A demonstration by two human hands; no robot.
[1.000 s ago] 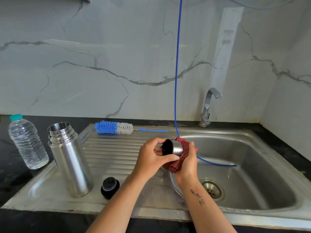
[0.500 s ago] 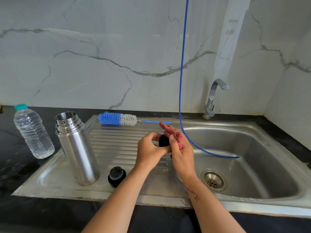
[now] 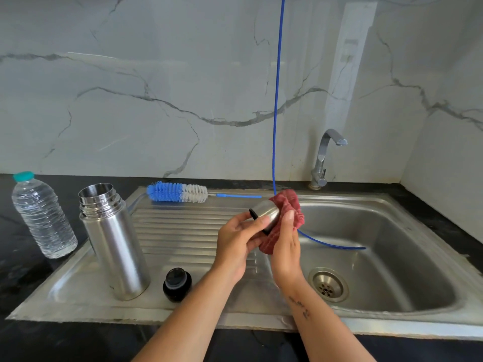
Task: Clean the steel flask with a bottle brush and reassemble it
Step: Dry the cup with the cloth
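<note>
Left hand (image 3: 236, 237) grips the steel cup lid (image 3: 265, 214) while right hand (image 3: 285, 246) presses a red cloth (image 3: 288, 207) around it. The bottle brush (image 3: 177, 192) lies aside; the open flask (image 3: 113, 241) and black stopper (image 3: 177, 283) apparently await reassembly.

This was a home kitchen: a steel sink (image 3: 392, 257) sat in a black counter (image 3: 26, 270), with a tap (image 3: 324, 158) behind it, marble-look wall (image 3: 156, 74) above, and a ribbed drainboard (image 3: 183, 231) left of the basin.
</note>
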